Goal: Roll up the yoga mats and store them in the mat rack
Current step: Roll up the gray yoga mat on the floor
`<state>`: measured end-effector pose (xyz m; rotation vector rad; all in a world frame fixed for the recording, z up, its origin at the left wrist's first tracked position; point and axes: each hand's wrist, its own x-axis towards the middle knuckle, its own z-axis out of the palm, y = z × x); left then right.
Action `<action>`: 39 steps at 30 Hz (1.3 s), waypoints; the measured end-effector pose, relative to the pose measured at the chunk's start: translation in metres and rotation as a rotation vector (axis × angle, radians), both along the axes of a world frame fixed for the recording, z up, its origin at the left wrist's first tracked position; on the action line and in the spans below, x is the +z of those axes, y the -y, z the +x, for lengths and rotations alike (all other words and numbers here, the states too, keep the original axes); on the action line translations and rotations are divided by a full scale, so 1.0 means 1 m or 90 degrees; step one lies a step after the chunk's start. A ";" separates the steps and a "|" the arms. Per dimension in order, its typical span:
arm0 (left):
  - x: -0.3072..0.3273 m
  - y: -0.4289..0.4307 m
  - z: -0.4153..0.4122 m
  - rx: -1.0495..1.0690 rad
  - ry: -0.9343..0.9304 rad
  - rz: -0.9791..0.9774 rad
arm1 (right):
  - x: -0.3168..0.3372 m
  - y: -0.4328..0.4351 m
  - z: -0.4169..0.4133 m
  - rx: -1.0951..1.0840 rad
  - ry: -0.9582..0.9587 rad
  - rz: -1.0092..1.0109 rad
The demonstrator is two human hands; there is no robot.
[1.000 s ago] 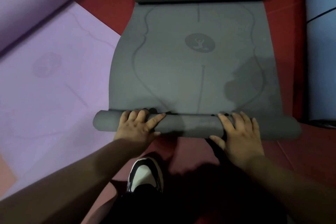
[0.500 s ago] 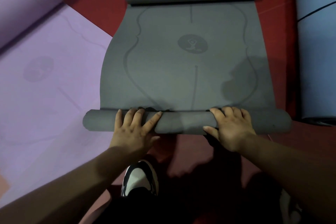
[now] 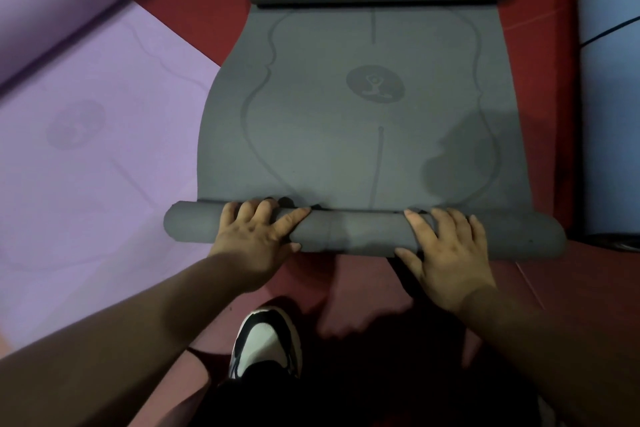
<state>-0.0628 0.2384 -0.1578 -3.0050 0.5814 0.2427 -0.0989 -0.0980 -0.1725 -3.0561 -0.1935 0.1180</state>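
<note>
Head view: nearest, a shoe (image 3: 265,343) stands on the red floor (image 3: 554,288). Just beyond it, the left hand (image 3: 254,243) and right hand (image 3: 446,253) press down on the roll (image 3: 349,232), fingers spread and laid over its top, clasping nothing. The roll is thin and lies across the near end of the grey mat (image 3: 346,135). Uneven pushing would likely skew it into a cone, and a slack core could spring open. Its left end overlaps the purple mat (image 3: 86,149), which might drag it. The blue mat (image 3: 609,114) lies close on the right.
</note>
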 end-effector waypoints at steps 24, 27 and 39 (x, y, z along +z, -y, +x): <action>0.004 0.004 0.019 -0.027 -0.058 -0.005 | -0.001 0.008 0.019 0.050 0.009 0.010; 0.010 0.003 0.031 -0.037 -0.073 0.000 | 0.002 0.009 0.039 0.057 -0.066 -0.029; 0.018 0.013 0.035 -0.018 -0.078 0.072 | 0.014 0.015 0.060 0.096 -0.093 -0.049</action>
